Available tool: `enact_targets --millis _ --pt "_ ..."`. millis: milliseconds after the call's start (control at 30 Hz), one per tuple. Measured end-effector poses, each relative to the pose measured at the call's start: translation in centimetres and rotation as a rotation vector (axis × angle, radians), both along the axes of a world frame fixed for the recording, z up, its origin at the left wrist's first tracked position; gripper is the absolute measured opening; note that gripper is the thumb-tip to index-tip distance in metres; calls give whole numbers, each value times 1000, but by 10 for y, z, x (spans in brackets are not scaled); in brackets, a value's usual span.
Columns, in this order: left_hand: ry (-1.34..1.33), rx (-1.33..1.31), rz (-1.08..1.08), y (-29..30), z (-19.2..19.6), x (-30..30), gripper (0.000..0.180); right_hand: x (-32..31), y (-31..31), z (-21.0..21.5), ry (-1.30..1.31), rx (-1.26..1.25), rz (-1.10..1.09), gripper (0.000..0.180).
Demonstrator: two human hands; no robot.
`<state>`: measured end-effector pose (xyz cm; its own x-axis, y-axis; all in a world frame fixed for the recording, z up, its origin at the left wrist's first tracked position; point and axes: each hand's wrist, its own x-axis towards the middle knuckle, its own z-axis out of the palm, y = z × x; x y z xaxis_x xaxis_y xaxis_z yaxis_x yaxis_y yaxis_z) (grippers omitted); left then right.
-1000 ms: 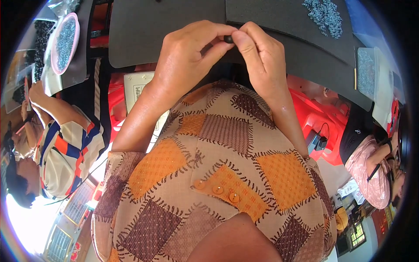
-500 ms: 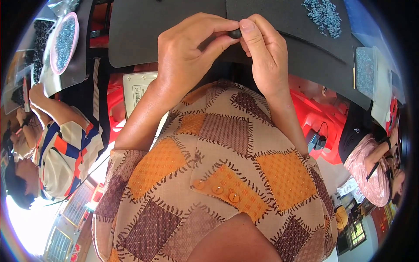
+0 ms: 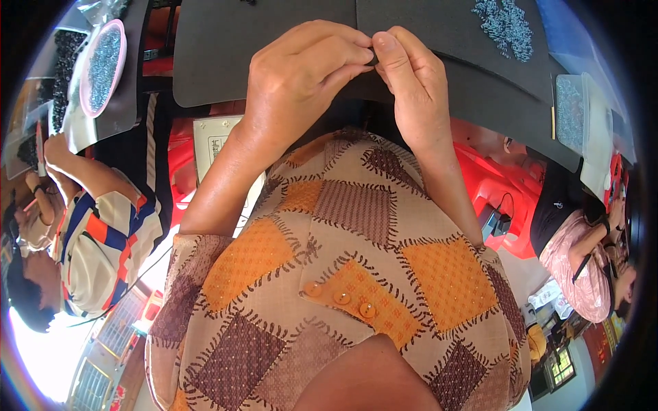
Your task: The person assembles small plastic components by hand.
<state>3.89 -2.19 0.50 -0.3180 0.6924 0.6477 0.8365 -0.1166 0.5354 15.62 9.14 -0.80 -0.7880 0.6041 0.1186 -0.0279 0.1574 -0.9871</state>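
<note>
Close together over the dark tabletop, my left hand (image 3: 291, 75) and my right hand (image 3: 419, 89) meet fingertip to fingertip. A small black piece (image 3: 373, 59), rounded and mostly covered by fingers, is pinched between them. My left thumb and fingers grip it from one side. On the other side, my right thumb and bent fingers close against it. Its exact kind cannot be made out. To the far right on the table lies a loose pile of small, shiny blue-grey pieces (image 3: 504, 29), perhaps metal.
Dark mats cover the table (image 3: 212, 51). A pink-rimmed oval tray (image 3: 121, 51) of small blue-grey pieces stands at left, near many black parts (image 3: 66, 65). A clear plastic box (image 3: 585, 109) is at right. Other people sit on both sides, beside red plastic stools (image 3: 504, 181).
My left fingers have curled further over the black piece, so less of it shows. Both hands otherwise stay in nearly the same place.
</note>
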Motion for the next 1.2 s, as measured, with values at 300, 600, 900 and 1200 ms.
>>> enact_targets --millis 300,600,900,1200 --pt "21 10 -74 5 2 -4 20 0 3 -2 49 -110 59 36" --pt "-786 -181 -174 -2 0 1 20 4 10 -7 98 -154 116 29" --pt "-1415 -204 -387 -4 -17 -7 27 6 15 -12 228 -109 176 22" --pt "-1323 -190 -347 -1 -24 -4 23 9 15 -11 223 -158 88 12"
